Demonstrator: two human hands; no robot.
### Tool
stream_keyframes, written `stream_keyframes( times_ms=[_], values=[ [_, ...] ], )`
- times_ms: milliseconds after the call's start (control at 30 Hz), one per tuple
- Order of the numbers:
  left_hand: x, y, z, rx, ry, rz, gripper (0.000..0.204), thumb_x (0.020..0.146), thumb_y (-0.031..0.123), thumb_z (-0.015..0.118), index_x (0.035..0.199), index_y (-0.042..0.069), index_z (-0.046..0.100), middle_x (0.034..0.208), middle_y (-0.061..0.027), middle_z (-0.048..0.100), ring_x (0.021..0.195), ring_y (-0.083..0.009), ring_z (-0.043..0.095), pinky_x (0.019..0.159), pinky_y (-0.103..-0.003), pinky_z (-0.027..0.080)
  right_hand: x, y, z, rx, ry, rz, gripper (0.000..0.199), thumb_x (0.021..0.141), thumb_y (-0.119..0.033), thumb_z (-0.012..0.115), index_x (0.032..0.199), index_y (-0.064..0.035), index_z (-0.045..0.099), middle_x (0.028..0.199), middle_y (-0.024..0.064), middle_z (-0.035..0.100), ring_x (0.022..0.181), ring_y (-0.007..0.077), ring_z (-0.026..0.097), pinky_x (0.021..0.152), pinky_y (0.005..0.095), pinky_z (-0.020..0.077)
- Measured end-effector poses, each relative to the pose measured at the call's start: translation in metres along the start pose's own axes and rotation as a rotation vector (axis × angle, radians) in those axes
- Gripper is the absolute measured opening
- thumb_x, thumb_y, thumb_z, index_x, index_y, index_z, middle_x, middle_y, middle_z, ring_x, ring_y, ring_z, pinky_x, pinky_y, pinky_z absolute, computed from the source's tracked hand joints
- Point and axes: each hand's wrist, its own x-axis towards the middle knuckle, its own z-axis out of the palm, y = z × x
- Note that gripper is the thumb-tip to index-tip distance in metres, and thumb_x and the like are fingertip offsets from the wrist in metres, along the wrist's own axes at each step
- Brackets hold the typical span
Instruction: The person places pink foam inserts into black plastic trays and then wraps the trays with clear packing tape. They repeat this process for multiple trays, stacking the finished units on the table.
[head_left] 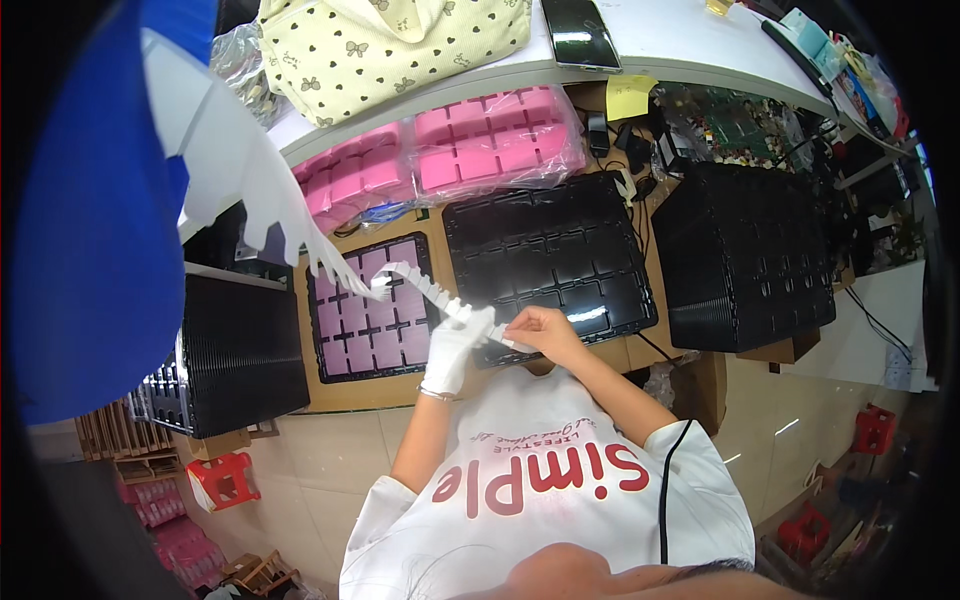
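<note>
From my distant seat I see, at far left, a smooth blue mass (110,220), with a broad white toothed sheet (225,140) sweeping down beside it in a curve; below stands a ribbed black plastic stack of trays (245,350); next, a shallow moulded tray (372,376), black-rimmed, holds flat lilac pieces (385,345) set apart by dark crosses; behind it lie shiny-wrapped pink bundles (490,145), blocky under crinkled clear film.

At the centre, my left hand (460,345), in a soft white glove, closes its fingers around a thin white notched strip (425,288), whose free end curls up over the lilac pieces, near the toothed sheet's tip; I cannot tell whether the two join; my right hand (540,330), bare, pinches the strip's near end between thumb and forefinger, with no gap that I can see; the strip lies between both hands, above the front edge of a glossy black tray (500,235) with raised crosses; further right rises an angular, dark stack (740,260).

My count: two hands, one gloved; one strip held; two stacks; two trays lying flat; two pink bundles; the small lilac pieces I cannot count surely.
</note>
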Motion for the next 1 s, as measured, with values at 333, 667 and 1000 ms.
stream_keyframes(
  times_ms=[333,667,1000],
  values=[
    [0.029,-0.013,0.006,-0.28,0.184,-0.057,0.02,0.086,0.024,0.07,0.087,0.005,0.064,0.068,0.0012,0.06,0.056,-0.0055,0.051,0.054,-0.02,0.041,0.013,-0.009,-0.002,-0.605,0.192,-0.815,0.01,0.079,-0.013,0.07,0.086,-0.0067,0.066,0.089,0.0068,0.062,0.087,0.0257,0.06,0.081,0.0374,0.0469],
    [0.07,-0.05,-0.004,0.064,0.13,-0.122,0.026,0.087,0.026,0.068,0.094,0.002,0.063,0.075,-0.0036,0.065,0.056,-0.0085,0.057,0.051,-0.022,0.045,0.218,0.014,-0.026,-0.478,0.364,-0.484,0.007,0.073,-0.014,0.072,0.074,-0.0094,0.068,0.08,0.006,0.06,0.078,0.0232,0.059,0.071,0.0348,0.0478],
    [0.085,-0.075,-0.019,-0.06,0.06,-0.103,0.018,0.087,0.019,0.066,0.091,0.003,0.06,0.083,-0.0099,0.067,0.069,-0.0178,0.066,0.059,-0.026,0.053,0.257,0.011,-0.014,-1.068,0.267,-0.474,0.009,0.072,-0.018,0.067,0.072,-0.0113,0.062,0.078,0.0061,0.064,0.086,0.027,0.06,0.077,0.0417,0.0454]
  ],
)
